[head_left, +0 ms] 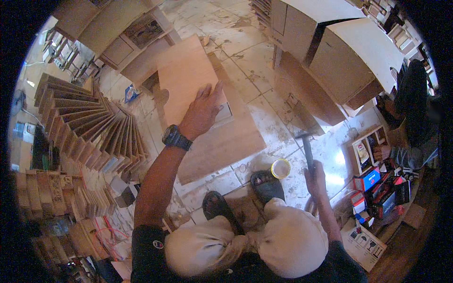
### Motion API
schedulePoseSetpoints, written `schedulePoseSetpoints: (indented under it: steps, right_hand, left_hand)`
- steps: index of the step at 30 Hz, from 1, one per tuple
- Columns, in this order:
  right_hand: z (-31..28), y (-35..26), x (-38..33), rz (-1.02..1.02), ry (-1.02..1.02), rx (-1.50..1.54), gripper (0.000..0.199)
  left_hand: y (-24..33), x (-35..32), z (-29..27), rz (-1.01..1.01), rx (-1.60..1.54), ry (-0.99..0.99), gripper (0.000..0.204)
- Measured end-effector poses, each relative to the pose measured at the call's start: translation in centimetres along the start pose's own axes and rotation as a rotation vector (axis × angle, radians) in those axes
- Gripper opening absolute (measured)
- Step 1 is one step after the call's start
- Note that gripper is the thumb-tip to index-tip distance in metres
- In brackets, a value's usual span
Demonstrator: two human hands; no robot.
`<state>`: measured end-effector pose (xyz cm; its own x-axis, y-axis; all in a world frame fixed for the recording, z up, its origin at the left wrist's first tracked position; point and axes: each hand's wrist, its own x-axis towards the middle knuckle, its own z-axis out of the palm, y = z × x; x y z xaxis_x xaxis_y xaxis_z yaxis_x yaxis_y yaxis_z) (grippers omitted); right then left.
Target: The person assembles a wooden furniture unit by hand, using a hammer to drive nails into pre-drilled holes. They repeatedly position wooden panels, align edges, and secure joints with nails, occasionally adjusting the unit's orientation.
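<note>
Left of centre in the upper frame, the board [181,70] lies flat over a larger panel [243,137]; it looks thin, stiff and fairly light, with a smooth face that may slide, so its two long edges seem the best holds. The left hand [200,113] rests palm down on its lower right part, fingers loosely spread and clasping nothing. Right of centre in the lower frame, the hammer [308,152], likely head-heavy, points up the frame from the right hand [315,180], whose fingers wrap the handle, probably its steadiest grip.
</note>
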<state>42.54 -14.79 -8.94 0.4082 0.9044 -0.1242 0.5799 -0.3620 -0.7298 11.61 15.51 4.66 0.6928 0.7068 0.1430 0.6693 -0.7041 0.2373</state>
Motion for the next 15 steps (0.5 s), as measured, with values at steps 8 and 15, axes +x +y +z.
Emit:
schedulePoseSetpoints:
  steps: [8, 15]
  right_hand:
    - [1.6, -17.7, 8.3, -0.397, -0.196, -0.016, 0.054]
    - [2.2, -22.1, 8.7, -0.500, -0.241, -0.283, 0.056]
  left_hand:
    - [-0.1, 0.3, 0.6, -0.005, 0.065, 0.067, 0.071]
    - [0.0, 0.6, 0.3, -0.033, -0.098, 0.022, 0.078]
